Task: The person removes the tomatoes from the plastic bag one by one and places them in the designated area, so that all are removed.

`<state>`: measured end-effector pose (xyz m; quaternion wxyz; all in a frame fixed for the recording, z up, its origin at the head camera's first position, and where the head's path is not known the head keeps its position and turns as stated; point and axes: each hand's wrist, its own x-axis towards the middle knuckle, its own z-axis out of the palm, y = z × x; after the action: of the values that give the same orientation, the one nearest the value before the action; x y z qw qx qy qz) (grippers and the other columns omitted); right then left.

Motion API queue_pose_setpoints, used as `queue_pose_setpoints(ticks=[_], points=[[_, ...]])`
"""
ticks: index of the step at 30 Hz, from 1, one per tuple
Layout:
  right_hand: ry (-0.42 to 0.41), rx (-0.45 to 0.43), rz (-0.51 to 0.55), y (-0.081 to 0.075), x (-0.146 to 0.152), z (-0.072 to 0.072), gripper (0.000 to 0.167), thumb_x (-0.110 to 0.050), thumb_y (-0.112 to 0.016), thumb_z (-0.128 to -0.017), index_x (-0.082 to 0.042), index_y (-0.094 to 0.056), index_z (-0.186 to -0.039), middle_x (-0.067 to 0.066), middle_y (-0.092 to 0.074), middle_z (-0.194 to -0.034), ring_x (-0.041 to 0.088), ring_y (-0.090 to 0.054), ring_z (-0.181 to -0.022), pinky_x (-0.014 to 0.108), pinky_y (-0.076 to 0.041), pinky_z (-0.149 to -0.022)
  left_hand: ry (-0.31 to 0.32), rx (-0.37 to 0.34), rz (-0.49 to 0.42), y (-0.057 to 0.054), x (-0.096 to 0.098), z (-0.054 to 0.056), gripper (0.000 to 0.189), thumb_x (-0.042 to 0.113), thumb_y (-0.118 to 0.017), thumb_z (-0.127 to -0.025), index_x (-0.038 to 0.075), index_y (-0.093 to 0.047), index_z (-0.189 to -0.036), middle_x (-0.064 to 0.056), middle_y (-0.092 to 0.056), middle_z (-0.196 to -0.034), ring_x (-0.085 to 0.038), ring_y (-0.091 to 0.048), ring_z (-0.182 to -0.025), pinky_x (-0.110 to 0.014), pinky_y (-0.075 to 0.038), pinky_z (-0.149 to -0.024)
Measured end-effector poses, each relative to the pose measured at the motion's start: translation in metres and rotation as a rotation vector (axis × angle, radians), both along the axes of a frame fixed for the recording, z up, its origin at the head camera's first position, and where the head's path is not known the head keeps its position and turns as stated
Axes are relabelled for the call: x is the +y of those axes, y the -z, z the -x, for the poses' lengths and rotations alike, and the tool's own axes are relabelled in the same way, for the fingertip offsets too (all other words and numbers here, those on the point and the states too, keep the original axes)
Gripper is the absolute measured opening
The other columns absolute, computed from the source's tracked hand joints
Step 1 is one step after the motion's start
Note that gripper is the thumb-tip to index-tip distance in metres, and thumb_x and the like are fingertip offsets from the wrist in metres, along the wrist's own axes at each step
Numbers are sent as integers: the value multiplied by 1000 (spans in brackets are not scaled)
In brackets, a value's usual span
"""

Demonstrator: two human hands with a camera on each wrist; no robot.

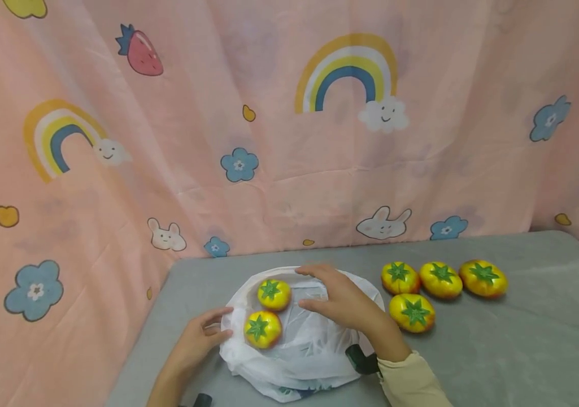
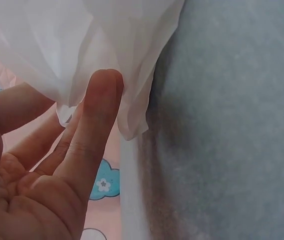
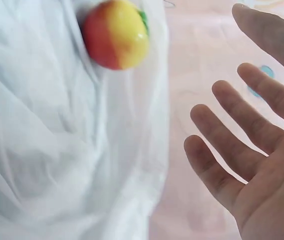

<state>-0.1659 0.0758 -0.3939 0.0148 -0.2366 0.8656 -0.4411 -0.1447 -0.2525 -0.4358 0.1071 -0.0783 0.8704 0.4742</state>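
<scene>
A white plastic bag (image 1: 301, 362) lies spread with its mouth up on the grey table. Inside, toward its left side, sit two glossy yellow-red persimmon-like fruits (image 1: 274, 295), each with a green star-shaped leaf top. My left hand (image 1: 199, 339) touches the bag's left rim with thumb and fingers spread apart; the left wrist view shows the thumb (image 2: 99, 115) against the thin white film. Over the bag's right part hovers my right hand (image 1: 342, 299), fingers apart and nothing held. One fruit (image 3: 117, 35) shows against the bag in the right wrist view.
Several more of the same fruits (image 1: 442, 280) lie grouped on the table (image 1: 523, 350), right of the bag. A pink curtain (image 1: 279, 215) printed with rainbows and flowers hangs behind the table and along its left side. Dark wrist-worn pieces (image 1: 361, 359) show near the hands.
</scene>
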Motion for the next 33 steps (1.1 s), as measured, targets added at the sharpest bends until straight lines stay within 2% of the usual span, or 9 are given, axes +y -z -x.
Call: queue_pose_setpoints(ticks=[7, 12, 20, 28, 33], points=[[-83, -16, 27, 22, -28, 0, 56, -28, -77, -87, -19, -57, -138, 0, -59, -137, 27, -58, -122, 48, -50, -103, 2, -6, 20, 1, -1, -1, 50, 19, -78, -85, 18, -63, -133, -22, -57, -138, -32, -68, -112, -49, -57, -92], [-120, -14, 25, 31, -42, -2, 53, -28, -77, -87, -17, -58, -135, -1, -62, -129, 22, -61, -115, 42, -51, -100, -2, -6, 27, 2, -2, -2, 51, 19, -78, -84, 18, -64, -133, -22, -58, -138, -28, -69, -108, -51, -56, -94], [-167, 1, -34, 37, -57, -3, 56, -30, -81, -82, -14, -61, -132, -2, -65, -129, 16, -60, -120, 40, -48, -106, -1, -5, 25, -1, 1, -2, 53, 19, -79, -83, 19, -63, -133, -20, -59, -137, -26, -69, -107, -55, -53, -98], [-167, -72, -105, 39, -64, -3, 63, -34, -83, -80, -16, -59, -136, -7, -64, -131, 11, -58, -122, 38, -48, -108, -3, -23, 28, -2, 2, -1, 55, 19, -79, -83, 19, -62, -135, -22, -57, -140, -26, -68, -108, -56, -52, -98], [-188, -79, -161, 38, -70, -3, 64, -35, -83, -80, -18, -58, -137, -6, -63, -132, 7, -58, -116, 35, -50, -105, 2, -29, 18, -1, 1, -1, 56, 18, -80, -83, 18, -61, -136, -23, -55, -141, -24, -69, -103, -52, -55, -95]])
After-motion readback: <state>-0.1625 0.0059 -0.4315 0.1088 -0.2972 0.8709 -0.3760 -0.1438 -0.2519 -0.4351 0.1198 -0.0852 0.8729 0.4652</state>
